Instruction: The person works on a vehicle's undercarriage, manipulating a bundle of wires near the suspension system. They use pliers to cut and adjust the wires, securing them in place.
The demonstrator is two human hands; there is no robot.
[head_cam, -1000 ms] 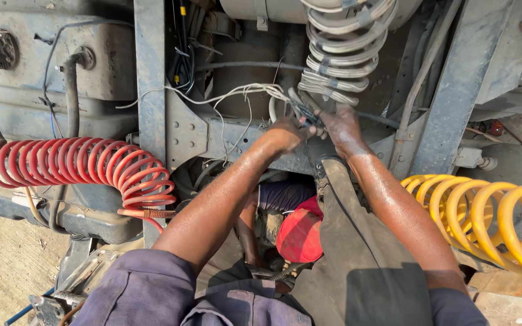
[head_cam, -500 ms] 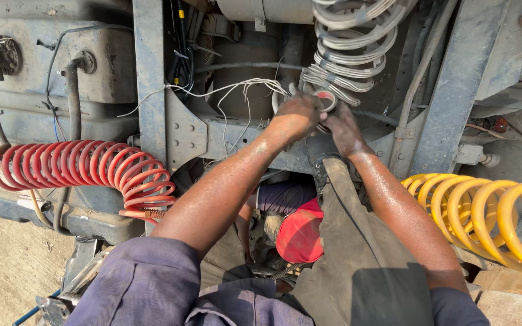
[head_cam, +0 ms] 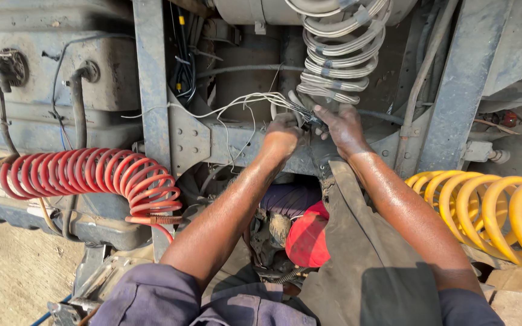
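White wires point(head_cam: 237, 107) lengthwise left-right, right ends between left hand point(head_cam: 282, 136) and right hand point(head_cam: 344, 128).

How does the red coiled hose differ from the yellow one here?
The red coiled hose lies left of the arms, its whole run in view; the yellow coiled hose lies right and is cut off by the frame edge. The yellow coils look wider. Both are spiral hoses stretched sideways, untouched by either hand.
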